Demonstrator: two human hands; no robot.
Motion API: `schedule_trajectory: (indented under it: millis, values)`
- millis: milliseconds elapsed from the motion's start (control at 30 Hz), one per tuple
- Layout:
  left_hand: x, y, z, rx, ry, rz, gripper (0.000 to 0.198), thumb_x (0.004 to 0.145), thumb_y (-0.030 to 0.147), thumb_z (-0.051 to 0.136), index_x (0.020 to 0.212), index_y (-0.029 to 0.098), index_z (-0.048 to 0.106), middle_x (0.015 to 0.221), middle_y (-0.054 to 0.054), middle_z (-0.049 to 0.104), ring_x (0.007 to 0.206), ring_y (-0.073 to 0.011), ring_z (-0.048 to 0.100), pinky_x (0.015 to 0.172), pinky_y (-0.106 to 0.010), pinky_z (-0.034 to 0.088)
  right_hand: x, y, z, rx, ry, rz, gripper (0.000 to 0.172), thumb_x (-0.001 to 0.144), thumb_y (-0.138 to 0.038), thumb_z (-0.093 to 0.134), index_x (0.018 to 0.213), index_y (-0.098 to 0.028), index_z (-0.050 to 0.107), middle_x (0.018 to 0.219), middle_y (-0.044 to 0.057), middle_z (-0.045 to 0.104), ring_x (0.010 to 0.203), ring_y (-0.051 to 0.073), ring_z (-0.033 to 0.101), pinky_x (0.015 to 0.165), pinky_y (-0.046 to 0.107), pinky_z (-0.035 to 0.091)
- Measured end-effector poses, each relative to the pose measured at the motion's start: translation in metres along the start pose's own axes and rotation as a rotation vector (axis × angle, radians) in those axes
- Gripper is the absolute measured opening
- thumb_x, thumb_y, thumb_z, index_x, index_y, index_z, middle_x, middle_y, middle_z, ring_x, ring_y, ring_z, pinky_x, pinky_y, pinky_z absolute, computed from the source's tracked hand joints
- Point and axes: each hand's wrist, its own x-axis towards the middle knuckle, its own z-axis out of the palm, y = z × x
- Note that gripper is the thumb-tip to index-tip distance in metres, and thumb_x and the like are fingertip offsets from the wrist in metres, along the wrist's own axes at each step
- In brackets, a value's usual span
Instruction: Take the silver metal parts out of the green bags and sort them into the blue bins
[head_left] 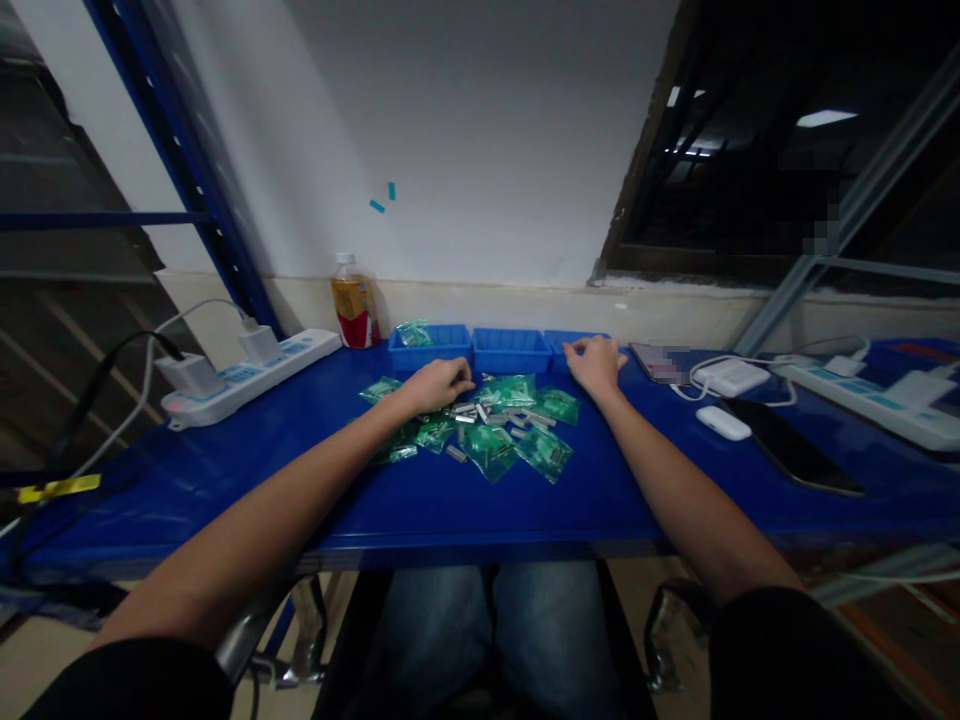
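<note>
My left hand (441, 385) is over the back of a loose pile, its fingers curled together; whatever they hold is hidden. My right hand (596, 362) is at the front of the right blue bin (559, 338), fingers bent inward, and I cannot make out anything in them. Between the hands lie several clear bags with green circuit boards (487, 448) and small silvery metal pieces (456, 454). The middle blue bin (511, 362) stands behind the pile. In the left blue bin (450, 352) sits a bagged green board (413, 333).
A drink bottle (354, 305) stands at the wall. White power strips (292, 360) with plugs and cables lie at the left and right. A black phone (799, 455), a white earbud case (722, 422) and a white charger (731, 377) are on the right of the blue table (480, 515).
</note>
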Motion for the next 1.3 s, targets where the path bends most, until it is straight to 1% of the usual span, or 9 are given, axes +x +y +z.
schedule_trajectory:
  millis: [233,333,433,533,733,933,1133,1200,1300]
  values:
    - [0.002,0.005,-0.005,-0.148,0.077,-0.072,0.025,0.084,0.037,0.05,0.085,0.014,0.06,0.08,-0.005,0.064,0.073,-0.0167,0.057,0.066,-0.026,0.039,-0.007,-0.01,-0.007,0.026,0.059,-0.1,0.033,0.086,-0.039,0.046,0.088,-0.016,0.07,0.099,0.015,0.062,0.104,0.033,0.043,0.082,0.044,0.032]
    - [0.003,0.013,-0.012,-0.284,0.141,-0.107,0.031,0.084,0.042,0.048,0.081,0.014,0.061,0.076,-0.004,0.063,0.07,-0.0158,0.054,0.064,-0.026,0.038,-0.021,-0.035,-0.016,0.16,0.08,-0.348,0.028,0.086,-0.037,0.049,0.093,-0.017,0.067,0.094,0.011,0.063,0.097,0.028,0.049,0.082,0.039,0.033]
    - [0.002,0.024,-0.019,-0.43,0.184,-0.087,0.036,0.085,0.046,0.045,0.076,0.014,0.059,0.072,-0.003,0.06,0.066,-0.0138,0.051,0.062,-0.025,0.037,-0.044,-0.068,-0.023,0.306,0.006,-0.652,0.026,0.084,-0.037,0.056,0.101,-0.019,0.063,0.09,0.006,0.064,0.091,0.024,0.053,0.08,0.036,0.034]
    - [0.001,0.033,-0.022,-0.486,0.245,-0.029,0.037,0.085,0.046,0.046,0.07,0.014,0.055,0.066,0.0,0.054,0.062,-0.0119,0.046,0.059,-0.024,0.035,-0.065,-0.092,-0.023,0.355,-0.021,-0.778,0.021,0.084,-0.033,0.057,0.098,-0.018,0.061,0.087,0.006,0.063,0.087,0.022,0.054,0.076,0.034,0.036]
    - [-0.002,0.034,-0.02,-0.51,0.255,0.007,0.037,0.089,0.043,0.039,0.07,0.015,0.052,0.066,0.0,0.054,0.065,-0.0124,0.051,0.062,-0.024,0.04,-0.074,-0.1,-0.014,0.473,0.015,-0.75,0.017,0.087,-0.028,0.051,0.084,-0.017,0.063,0.076,0.005,0.062,0.078,0.019,0.055,0.073,0.031,0.039]
    - [-0.009,0.036,-0.023,-0.289,0.325,0.219,0.022,0.082,0.024,0.053,0.101,0.015,0.056,0.089,-0.005,0.065,0.079,-0.0141,0.06,0.07,-0.024,0.045,-0.074,-0.099,-0.013,0.672,-0.062,-0.592,0.026,0.089,-0.032,0.048,0.074,-0.018,0.064,0.072,0.003,0.066,0.069,0.015,0.058,0.063,0.026,0.039]
    - [-0.013,0.042,-0.025,-0.089,0.39,0.239,0.018,0.087,0.026,0.049,0.096,0.015,0.06,0.088,-0.006,0.067,0.08,-0.0159,0.061,0.071,-0.026,0.044,-0.076,-0.1,-0.016,0.641,-0.082,-0.56,0.035,0.091,-0.037,0.042,0.07,-0.018,0.062,0.068,0.002,0.064,0.065,0.015,0.058,0.061,0.026,0.038]
    - [-0.013,0.041,-0.025,-0.065,0.36,0.211,0.022,0.091,0.029,0.044,0.098,0.016,0.061,0.088,-0.006,0.068,0.079,-0.016,0.062,0.07,-0.026,0.043,-0.074,-0.097,-0.018,0.535,-0.054,-0.581,0.033,0.091,-0.038,0.042,0.075,-0.018,0.062,0.068,0.003,0.064,0.068,0.017,0.058,0.065,0.028,0.037]
    - [-0.012,0.041,-0.024,-0.08,0.332,0.149,0.03,0.094,0.032,0.037,0.092,0.016,0.061,0.082,-0.005,0.067,0.073,-0.0152,0.061,0.064,-0.025,0.041,-0.073,-0.092,-0.021,0.451,-0.001,-0.667,0.024,0.087,-0.037,0.051,0.098,-0.017,0.06,0.077,0.004,0.064,0.077,0.02,0.058,0.072,0.031,0.038]
